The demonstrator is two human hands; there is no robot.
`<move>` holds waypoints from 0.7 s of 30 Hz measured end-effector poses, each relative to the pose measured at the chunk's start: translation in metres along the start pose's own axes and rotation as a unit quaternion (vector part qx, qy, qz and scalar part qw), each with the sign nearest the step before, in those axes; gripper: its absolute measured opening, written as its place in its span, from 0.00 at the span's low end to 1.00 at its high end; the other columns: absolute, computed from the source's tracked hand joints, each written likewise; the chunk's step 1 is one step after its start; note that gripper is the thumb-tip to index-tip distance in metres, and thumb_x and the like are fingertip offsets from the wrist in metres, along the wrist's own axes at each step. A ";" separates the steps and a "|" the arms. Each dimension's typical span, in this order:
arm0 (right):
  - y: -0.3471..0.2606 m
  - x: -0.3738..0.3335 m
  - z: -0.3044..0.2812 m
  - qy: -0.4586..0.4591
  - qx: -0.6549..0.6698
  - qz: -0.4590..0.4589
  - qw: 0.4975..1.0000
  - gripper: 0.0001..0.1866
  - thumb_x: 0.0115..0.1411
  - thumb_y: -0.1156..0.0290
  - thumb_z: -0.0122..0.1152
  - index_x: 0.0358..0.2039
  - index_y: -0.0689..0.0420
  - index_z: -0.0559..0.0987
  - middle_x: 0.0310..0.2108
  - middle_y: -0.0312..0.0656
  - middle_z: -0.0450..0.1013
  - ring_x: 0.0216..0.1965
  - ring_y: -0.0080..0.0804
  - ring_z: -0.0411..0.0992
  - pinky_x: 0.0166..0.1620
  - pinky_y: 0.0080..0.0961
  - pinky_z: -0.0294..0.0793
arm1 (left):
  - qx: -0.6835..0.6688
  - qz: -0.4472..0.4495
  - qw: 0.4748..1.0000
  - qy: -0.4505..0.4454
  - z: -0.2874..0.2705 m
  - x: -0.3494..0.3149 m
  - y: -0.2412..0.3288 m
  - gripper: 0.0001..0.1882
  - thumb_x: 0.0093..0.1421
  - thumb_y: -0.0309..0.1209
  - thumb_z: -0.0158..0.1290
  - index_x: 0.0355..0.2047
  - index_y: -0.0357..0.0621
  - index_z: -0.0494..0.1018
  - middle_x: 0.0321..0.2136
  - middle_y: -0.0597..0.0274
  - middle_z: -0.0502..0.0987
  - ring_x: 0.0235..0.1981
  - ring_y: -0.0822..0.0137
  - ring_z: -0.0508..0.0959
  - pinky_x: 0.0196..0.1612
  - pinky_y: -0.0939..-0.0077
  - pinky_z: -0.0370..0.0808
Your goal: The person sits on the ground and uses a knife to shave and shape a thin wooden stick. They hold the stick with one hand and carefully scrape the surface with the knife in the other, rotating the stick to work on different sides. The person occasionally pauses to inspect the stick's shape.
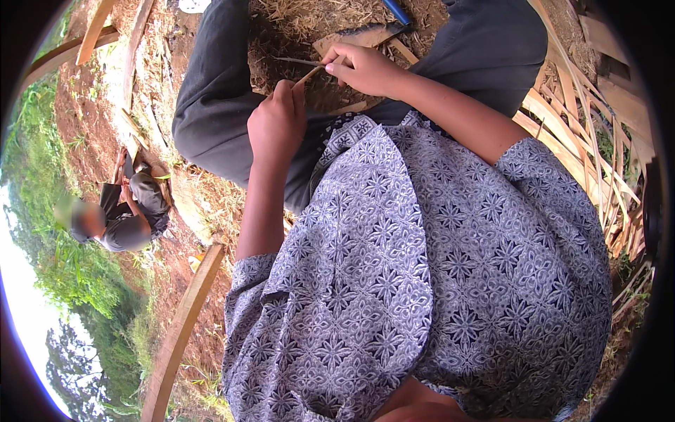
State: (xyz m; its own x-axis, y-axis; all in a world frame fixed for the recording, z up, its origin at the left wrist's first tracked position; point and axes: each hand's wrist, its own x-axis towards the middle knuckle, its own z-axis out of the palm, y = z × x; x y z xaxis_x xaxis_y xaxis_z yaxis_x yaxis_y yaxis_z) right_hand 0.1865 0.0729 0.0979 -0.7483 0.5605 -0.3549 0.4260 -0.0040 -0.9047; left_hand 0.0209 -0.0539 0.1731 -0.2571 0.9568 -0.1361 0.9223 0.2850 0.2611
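My left hand [279, 123] is closed in a fist round one end of a short, light-brown wooden strip [310, 74]. The strip slants up from it to the fingers of my right hand [360, 68], which are pinched together at its other end. From the right fingertips a thin grey knife-like blade [298, 61] points left, crossing close to the strip. Its handle is hidden in the right hand, if it has one. Both hands are over the ground between my bent legs. Just beyond the right hand lies a flat piece of wood [357, 36] with a dark upper edge.
A blue handle [397, 12] shows at the top, beside the dark edge. Wood shavings [295, 17] cover the ground. Long split strips [559, 116] pile up at right. A curved plank [184, 330] stands lower left. Another person [133, 204] sits farther left, before green plants.
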 end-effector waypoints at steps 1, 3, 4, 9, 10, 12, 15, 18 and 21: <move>0.001 -0.006 -0.004 -0.011 -0.035 -0.014 0.999 0.12 0.67 0.61 0.56 0.46 0.53 0.76 0.28 0.39 0.78 0.29 0.29 0.77 0.35 0.30 0.74 | 0.003 -0.006 1.000 -0.007 0.000 -0.006 0.007 0.13 0.69 0.40 0.47 0.30 0.47 0.68 0.19 0.53 0.78 0.20 0.49 0.79 0.21 0.56 0.73; 0.001 -0.015 -0.013 -0.032 -0.069 -0.020 0.997 0.11 0.66 0.62 0.56 0.45 0.54 0.76 0.28 0.38 0.78 0.29 0.28 0.76 0.36 0.30 0.73 | 0.011 -0.005 1.000 0.013 0.001 -0.016 0.021 0.14 0.69 0.40 0.48 0.28 0.47 0.67 0.19 0.55 0.77 0.19 0.50 0.79 0.20 0.57 0.73; 0.000 -0.017 -0.017 -0.040 -0.068 -0.010 0.997 0.11 0.67 0.63 0.56 0.44 0.55 0.76 0.27 0.36 0.77 0.29 0.25 0.74 0.35 0.28 0.72 | 0.013 -0.002 1.000 0.021 0.001 -0.018 0.025 0.14 0.68 0.40 0.49 0.28 0.47 0.67 0.18 0.57 0.77 0.18 0.51 0.78 0.19 0.58 0.72; 0.005 -0.026 -0.016 -0.044 -0.056 -0.009 0.997 0.10 0.67 0.64 0.57 0.41 0.58 0.75 0.23 0.34 0.72 0.24 0.19 0.69 0.31 0.24 0.68 | 0.021 -0.017 1.000 -0.009 -0.006 -0.022 0.041 0.12 0.67 0.40 0.50 0.30 0.49 0.71 0.20 0.59 0.78 0.20 0.53 0.79 0.21 0.60 0.73; 0.001 -0.031 -0.015 -0.045 -0.042 -0.009 0.998 0.10 0.67 0.63 0.57 0.39 0.58 0.75 0.22 0.33 0.71 0.24 0.19 0.68 0.30 0.24 0.67 | 0.021 -0.014 1.000 -0.004 -0.005 -0.023 0.043 0.12 0.67 0.40 0.50 0.29 0.49 0.71 0.19 0.60 0.78 0.20 0.54 0.79 0.20 0.60 0.72; -0.011 -0.044 -0.015 -0.043 -0.042 -0.002 0.998 0.11 0.67 0.63 0.58 0.37 0.58 0.75 0.21 0.33 0.69 0.22 0.18 0.65 0.28 0.24 0.65 | 0.017 0.013 0.999 0.030 0.001 -0.025 0.045 0.14 0.66 0.40 0.53 0.26 0.49 0.67 0.16 0.62 0.75 0.17 0.58 0.78 0.18 0.64 0.71; -0.027 -0.056 -0.021 -0.026 -0.065 0.004 0.998 0.11 0.67 0.62 0.58 0.35 0.57 0.75 0.19 0.32 0.65 0.21 0.19 0.60 0.26 0.25 0.59 | 0.016 0.033 0.999 0.039 0.004 -0.027 0.049 0.16 0.64 0.41 0.54 0.24 0.50 0.65 0.15 0.64 0.74 0.15 0.61 0.77 0.16 0.66 0.70; -0.026 -0.056 -0.024 -0.018 -0.086 0.016 0.996 0.12 0.66 0.61 0.58 0.36 0.57 0.75 0.18 0.33 0.64 0.21 0.19 0.60 0.27 0.26 0.60 | 0.011 0.049 0.998 0.033 0.005 -0.026 0.052 0.16 0.64 0.41 0.54 0.23 0.50 0.65 0.14 0.65 0.73 0.15 0.62 0.77 0.16 0.67 0.70; -0.023 -0.051 -0.027 -0.038 -0.101 0.032 0.994 0.12 0.66 0.60 0.58 0.36 0.56 0.75 0.19 0.36 0.68 0.22 0.24 0.64 0.28 0.28 0.63 | 0.008 0.048 0.998 0.030 0.004 -0.029 0.055 0.16 0.64 0.40 0.54 0.23 0.50 0.65 0.14 0.65 0.73 0.15 0.62 0.77 0.16 0.67 0.69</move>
State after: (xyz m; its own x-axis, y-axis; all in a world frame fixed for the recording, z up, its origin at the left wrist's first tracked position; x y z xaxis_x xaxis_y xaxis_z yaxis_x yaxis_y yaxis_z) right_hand 0.2291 0.0667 0.1435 -0.7492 0.5003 -0.4340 0.5618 0.1330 -0.8165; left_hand 0.0801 -0.0664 0.1879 -0.1839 0.9815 -0.0533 0.9479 0.1914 0.2548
